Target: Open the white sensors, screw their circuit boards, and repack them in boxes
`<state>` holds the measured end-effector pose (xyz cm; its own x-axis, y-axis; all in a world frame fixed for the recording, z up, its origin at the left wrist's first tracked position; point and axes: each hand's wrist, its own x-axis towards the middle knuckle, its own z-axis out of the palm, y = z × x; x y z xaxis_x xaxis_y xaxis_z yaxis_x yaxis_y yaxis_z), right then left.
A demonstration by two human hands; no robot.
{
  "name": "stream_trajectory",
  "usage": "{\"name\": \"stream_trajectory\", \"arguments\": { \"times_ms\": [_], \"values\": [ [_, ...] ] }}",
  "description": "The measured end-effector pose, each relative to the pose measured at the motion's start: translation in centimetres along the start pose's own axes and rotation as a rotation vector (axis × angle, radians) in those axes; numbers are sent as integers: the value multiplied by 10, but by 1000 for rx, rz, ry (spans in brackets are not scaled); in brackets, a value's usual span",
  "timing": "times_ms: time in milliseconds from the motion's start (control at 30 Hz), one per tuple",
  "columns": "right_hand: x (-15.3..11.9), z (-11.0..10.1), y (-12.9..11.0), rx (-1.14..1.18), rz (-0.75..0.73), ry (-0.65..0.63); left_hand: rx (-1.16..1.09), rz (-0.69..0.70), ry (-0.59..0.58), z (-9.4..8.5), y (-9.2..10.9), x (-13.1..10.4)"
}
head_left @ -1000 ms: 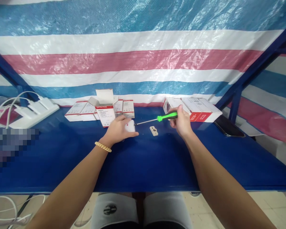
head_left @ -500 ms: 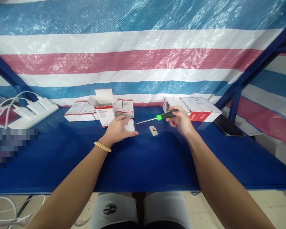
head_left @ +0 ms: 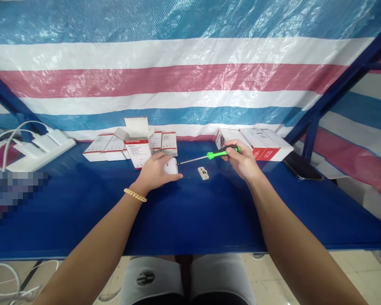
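My left hand (head_left: 155, 171) is wrapped round a small white device (head_left: 171, 166) with red print, its right end showing between thumb and fingers. In my right hand (head_left: 241, 160) is a screwdriver (head_left: 215, 155) with a green and black handle. Its thin shaft points left and the tip meets the right end of the device. A small beige plastic piece (head_left: 203, 173) lies on the blue table (head_left: 193, 220) between my hands. Just behind my left hand stands an open white and red box (head_left: 138, 153) marked DETECTOR.
Closed small boxes (head_left: 97, 146) lie at the back left, others (head_left: 169, 142) behind the open box. Larger white and red boxes (head_left: 266, 142) sit back right, beside a dark phone (head_left: 302, 167). A power strip (head_left: 42, 153) with plugs and cables is at the far left.
The screwdriver handle is turned in my right hand, and the fingers have shifted round it. My left hand keeps its hold on the device. The whole view has shifted slightly.
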<state>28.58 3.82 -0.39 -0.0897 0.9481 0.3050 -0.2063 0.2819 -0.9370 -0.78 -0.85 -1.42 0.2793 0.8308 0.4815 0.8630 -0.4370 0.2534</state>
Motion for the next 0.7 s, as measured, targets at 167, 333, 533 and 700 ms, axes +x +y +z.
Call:
{"name": "stream_trajectory", "arguments": {
  "times_ms": [167, 333, 533, 700],
  "values": [
    [0, 1, -2, -55, 39, 56, 18, 19, -2, 2, 1, -1],
    [-1, 3, -3, -280, 28, 136, 32, 38, -18, 3, 1, -2],
    [0, 1, -1, -10, 20, 115, 9, 18, -15, 1, 3, 0],
    [-3, -3, -3, 96, -25, -48, 1, 18, -8, 1, 3, 0]
  ]
}}
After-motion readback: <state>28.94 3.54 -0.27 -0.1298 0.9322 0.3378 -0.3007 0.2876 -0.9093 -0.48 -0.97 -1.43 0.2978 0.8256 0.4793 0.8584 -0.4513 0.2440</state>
